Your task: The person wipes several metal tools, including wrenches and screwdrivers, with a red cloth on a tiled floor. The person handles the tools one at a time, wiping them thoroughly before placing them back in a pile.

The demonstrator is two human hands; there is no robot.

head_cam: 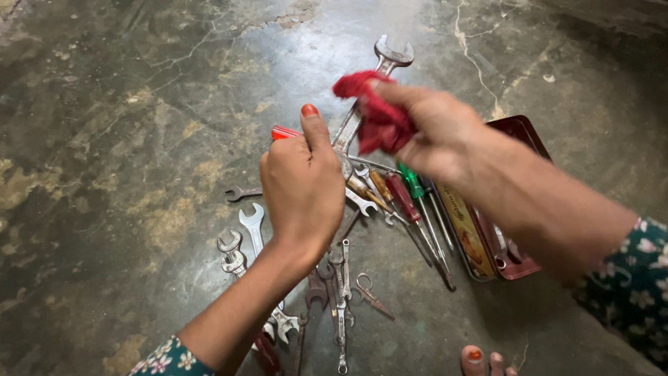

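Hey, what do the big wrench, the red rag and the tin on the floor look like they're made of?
The big wrench, held in the left hand, looks like bare steel: grey, dull shine. The red rag, in the right hand, seems soft woven cloth, bunched and creased. The tin looks like painted sheet metal, glossy maroon with a thin rolled rim. The floor appears worn, cracked concrete.

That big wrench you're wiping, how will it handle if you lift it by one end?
The wrench looks like solid steel, so probably stiff and heavy. Its long shaft may feel end-heavy in the left hand. The polished surface could be slippery; the red rag should help grip.
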